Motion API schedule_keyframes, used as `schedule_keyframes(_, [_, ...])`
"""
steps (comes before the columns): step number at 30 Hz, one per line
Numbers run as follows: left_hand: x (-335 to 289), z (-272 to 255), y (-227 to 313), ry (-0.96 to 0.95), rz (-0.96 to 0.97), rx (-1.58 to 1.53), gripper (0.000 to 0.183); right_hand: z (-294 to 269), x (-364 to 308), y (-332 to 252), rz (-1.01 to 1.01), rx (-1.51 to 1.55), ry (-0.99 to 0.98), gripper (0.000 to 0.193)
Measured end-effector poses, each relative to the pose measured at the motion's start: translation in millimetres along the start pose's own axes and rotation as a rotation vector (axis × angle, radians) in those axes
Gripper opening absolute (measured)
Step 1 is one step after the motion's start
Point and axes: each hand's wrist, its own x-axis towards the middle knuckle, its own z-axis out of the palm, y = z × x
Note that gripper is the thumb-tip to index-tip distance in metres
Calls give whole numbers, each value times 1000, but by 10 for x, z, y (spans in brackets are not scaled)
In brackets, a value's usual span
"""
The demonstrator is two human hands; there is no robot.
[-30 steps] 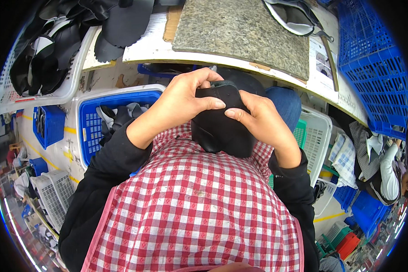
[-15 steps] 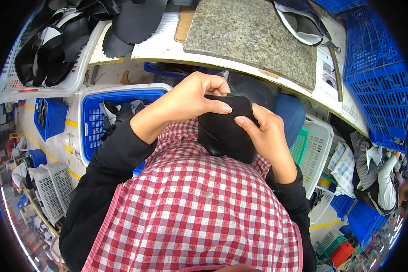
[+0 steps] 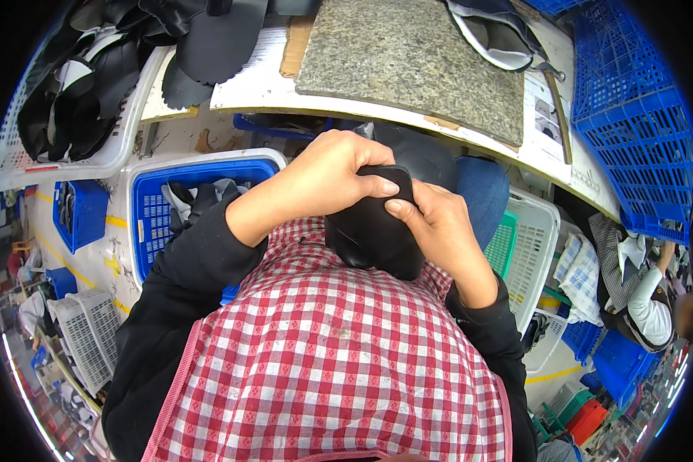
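Note:
A black leather piece (image 3: 371, 235), smooth and looking like part of a shoe upper, is held up over my lap by both hands. My left hand (image 3: 335, 175) pinches its top edge, thumb on the near face and fingers curled behind. Close beside it, my right hand (image 3: 445, 227) grips the right edge, the thumb pressing just below the left thumb. The fingers behind the leather are largely hidden. The piece's lower part hangs against my red-and-white checked apron (image 3: 339, 362).
Ahead is a worktable with a speckled stone slab (image 3: 412, 69), a hammer (image 3: 554, 108) and a black shoe upper (image 3: 497, 35). A white basket (image 3: 131, 146) of black uppers stands far left. Blue crates (image 3: 631, 115) stack at right. A blue-lined bin (image 3: 150, 215) sits left. Someone works at far right.
The top of the leather piece has tilted and folded between my thumbs, showing less of its face. Both hands have shifted slightly, and the whole view has moved a little.

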Motion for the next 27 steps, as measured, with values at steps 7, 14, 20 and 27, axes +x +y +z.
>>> schedule_keyframes(7, [44, 193, -112, 129, 61, 9, 12, -62, 5, 102, 161, 52, -181, 29])
schedule_keyframes(14, [-192, -25, -369, 4, -146, -482, 8, -190, -191, 272, 181, 239, -276, 32])
schedule_keyframes(20, [-242, 12, -355, 40, -53, -420, 11, -152, -50, 174, 0, 265, -180, 30])
schedule_keyframes(27, [-348, 160, -310, 189, -79, -401, 13, 76, -149, 113, 89, 2, -28, 33])
